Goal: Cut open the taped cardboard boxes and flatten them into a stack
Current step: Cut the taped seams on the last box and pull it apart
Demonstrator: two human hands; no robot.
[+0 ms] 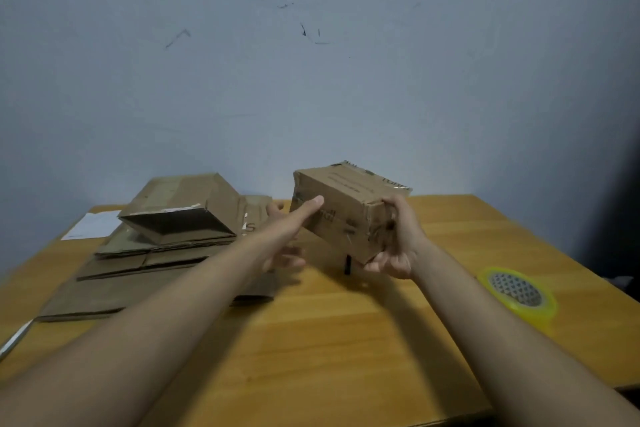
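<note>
While a small taped cardboard box (346, 210) is held tilted in the air above the table (346, 340), the step in hand appears to be the turning of the box to find its taped seam. The right hand (394, 246) is curled round the near right end of the box, fingers beneath and thumb on the end face. The left hand (294, 222) is laid against the left side with fingers straight, so it presses rather than grips. Strips of tape are seen on the near face and at the corners, and the box is judged still sealed.

To the left of the left hand, a stack of flattened boxes (138, 274) is lying on the table, with one part-collapsed box (183, 211) resting on top, its flaps open. A sheet of white paper (93, 225) is seen beyond the stack. To the right of the right hand, a roll of tape (517, 291) is lying flat. A small dark object (347, 265) is visible just below the held box; whether it is a cutter cannot be told. A metallic strip (15, 340) is seen well to the left.

For the next move, a blade is called for: the box would need to be steadied with one hand and the tape slit along the seam before the flaps can be opened and the walls pressed flat.
</note>
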